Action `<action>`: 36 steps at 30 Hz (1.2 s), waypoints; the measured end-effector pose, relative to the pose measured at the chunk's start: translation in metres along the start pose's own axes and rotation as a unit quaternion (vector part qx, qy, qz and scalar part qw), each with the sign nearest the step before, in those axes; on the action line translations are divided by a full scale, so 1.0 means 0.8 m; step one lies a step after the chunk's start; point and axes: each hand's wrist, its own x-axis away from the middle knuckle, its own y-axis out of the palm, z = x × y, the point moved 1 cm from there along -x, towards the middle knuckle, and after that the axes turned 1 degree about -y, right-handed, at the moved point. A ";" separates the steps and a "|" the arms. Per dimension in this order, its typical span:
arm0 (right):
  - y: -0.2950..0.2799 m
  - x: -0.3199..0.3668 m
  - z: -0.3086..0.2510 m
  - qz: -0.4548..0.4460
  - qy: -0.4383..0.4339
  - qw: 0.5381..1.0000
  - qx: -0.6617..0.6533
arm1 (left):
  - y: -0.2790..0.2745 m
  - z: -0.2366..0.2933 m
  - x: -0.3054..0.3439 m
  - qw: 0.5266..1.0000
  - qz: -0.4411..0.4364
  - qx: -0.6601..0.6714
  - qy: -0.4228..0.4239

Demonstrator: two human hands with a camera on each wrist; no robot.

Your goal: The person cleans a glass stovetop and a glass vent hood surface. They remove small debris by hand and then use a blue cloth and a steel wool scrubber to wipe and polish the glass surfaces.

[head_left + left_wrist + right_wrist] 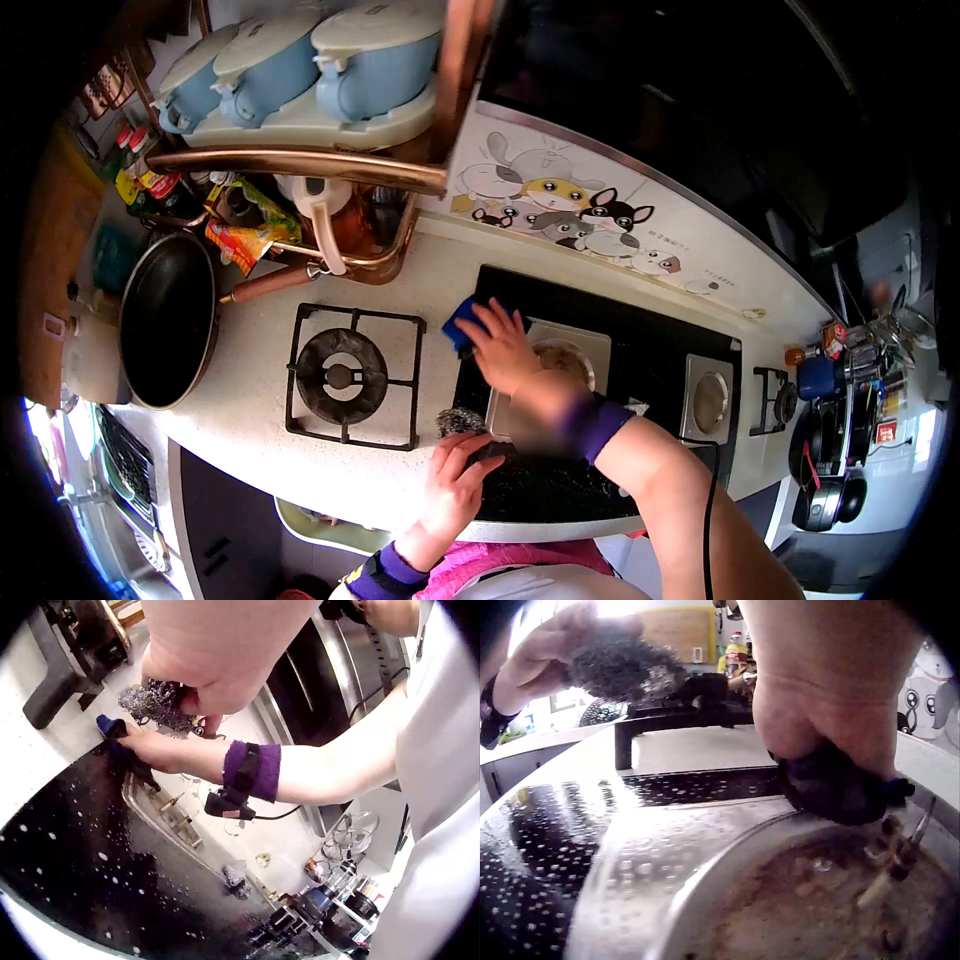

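Observation:
My right hand [508, 352] holds a blue cloth [461, 326] at the back left corner of the black glass cooktop [640, 350]. In the right wrist view the bunched cloth [832, 787] shows dark under the palm, beside the round, brown-stained burner well [780, 892]. Nearer the front edge, my left hand [455, 487] grips a steel wool scrubber [460, 422]. The left wrist view shows this scrubber [159, 703] between its fingers and thumb. White suds or droplets dot the wet glass.
A burner grate [355, 375] lies on the white counter left of the cooktop. Beyond it is a black frying pan [168, 320]. A rack [300, 160] with blue jars stands at the back left. The range hood [690, 120] overhangs the wall.

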 end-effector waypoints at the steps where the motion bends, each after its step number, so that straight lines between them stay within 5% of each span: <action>1: -0.004 0.015 -0.015 -0.009 -0.005 1.000 -0.004 | -0.006 0.005 0.004 1.000 -0.001 -0.010 0.002; 15: 0.009 0.246 -0.163 -0.116 -0.125 0.972 -0.160 | -0.043 0.025 0.028 0.994 0.037 -0.098 -0.018; 20: -0.003 0.295 -0.118 -0.111 -0.135 0.974 -0.147 | -0.034 0.028 0.022 0.994 0.019 -0.110 -0.010; 26: -0.043 0.365 -0.032 -0.042 -0.014 0.998 -0.038 | -0.012 0.023 0.023 0.995 -0.009 -0.096 0.022; 29: -0.067 0.370 -0.012 -0.039 0.098 0.991 -0.086 | -0.009 0.029 0.027 0.996 -0.014 -0.087 0.033; 31: -0.078 0.344 -0.027 0.067 0.143 0.967 -0.202 | -0.009 0.033 0.028 0.996 -0.020 -0.085 0.036; 35: -0.084 0.288 -0.092 0.086 0.042 0.984 -0.152 | -0.014 0.033 0.032 0.995 -0.019 -0.090 0.041; 36: -0.053 0.285 -0.101 0.003 0.009 0.996 -0.091 | -0.015 0.030 0.036 0.995 -0.019 -0.091 0.041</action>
